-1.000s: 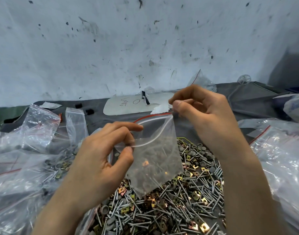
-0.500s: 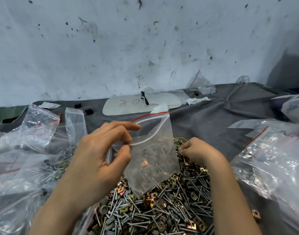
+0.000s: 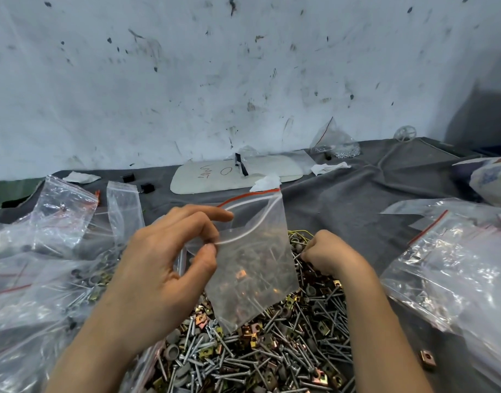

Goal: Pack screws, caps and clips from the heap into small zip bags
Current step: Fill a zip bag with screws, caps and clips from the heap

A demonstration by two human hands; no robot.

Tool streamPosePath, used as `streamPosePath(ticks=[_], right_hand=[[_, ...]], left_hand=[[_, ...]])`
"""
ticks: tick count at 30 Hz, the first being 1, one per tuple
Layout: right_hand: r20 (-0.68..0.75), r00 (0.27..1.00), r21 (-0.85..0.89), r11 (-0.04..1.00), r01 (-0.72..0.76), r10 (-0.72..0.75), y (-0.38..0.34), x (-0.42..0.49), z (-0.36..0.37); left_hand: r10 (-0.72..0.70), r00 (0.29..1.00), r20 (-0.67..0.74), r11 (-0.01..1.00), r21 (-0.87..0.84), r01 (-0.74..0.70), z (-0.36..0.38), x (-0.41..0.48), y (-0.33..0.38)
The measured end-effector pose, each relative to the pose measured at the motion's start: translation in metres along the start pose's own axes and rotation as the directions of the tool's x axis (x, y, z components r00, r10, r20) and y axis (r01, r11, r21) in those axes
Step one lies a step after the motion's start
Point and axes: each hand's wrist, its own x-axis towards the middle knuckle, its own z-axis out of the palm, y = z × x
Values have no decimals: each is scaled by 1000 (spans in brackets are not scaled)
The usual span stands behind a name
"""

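A small clear zip bag (image 3: 252, 265) with a red strip at its mouth hangs above the heap (image 3: 272, 350) of silver screws, grey caps and brass clips. My left hand (image 3: 164, 262) pinches the bag's near lip between thumb and fingers, and the mouth gapes. A brass clip shows through the plastic. My right hand (image 3: 326, 255) is down on the heap just right of the bag, fingers curled and pinching screws from the pile; the exact pieces are hidden under the fingers.
Crumpled clear bags (image 3: 45, 265) pile up on the left, and larger ones (image 3: 456, 265) on the right. A white board (image 3: 212, 180) lies on the grey cloth (image 3: 357, 199) by the stained wall. A lone brass clip (image 3: 427, 359) sits at the lower right.
My right hand let go of the bag's far lip and dropped to the heap beside the bag, where it now picks at the screws. My left hand still holds the bag.
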Motion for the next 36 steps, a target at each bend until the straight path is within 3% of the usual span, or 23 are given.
streamPosePath(ticks=[11, 18, 24, 29, 33, 36], right_hand=[[-2, 999, 88, 996, -35, 36, -1, 0, 5], [-27, 998, 38, 998, -55, 56, -4, -3, 8], [-6, 998, -59, 997, -57, 56, -5, -2, 9], [92, 996, -70, 998, 7, -1, -2, -4, 3], [159, 985, -42, 996, 76, -69, -2, -8, 0], [80, 989, 48, 991, 122, -126, -4, -12, -3]], left_hand=[[16, 1000, -3, 1000, 8, -16, 0, 1, -1], [9, 1000, -17, 1000, 8, -9, 0, 0, -4], [-92, 984, -151, 995, 25, 97, 0, 2, -11], [-245, 929, -277, 962, 47, 267, 1, 1, -20], [-330, 907, -263, 926, 97, 365, 0, 0, -31], [-355, 901, -250, 913, 112, 391, -1, 0, -32]])
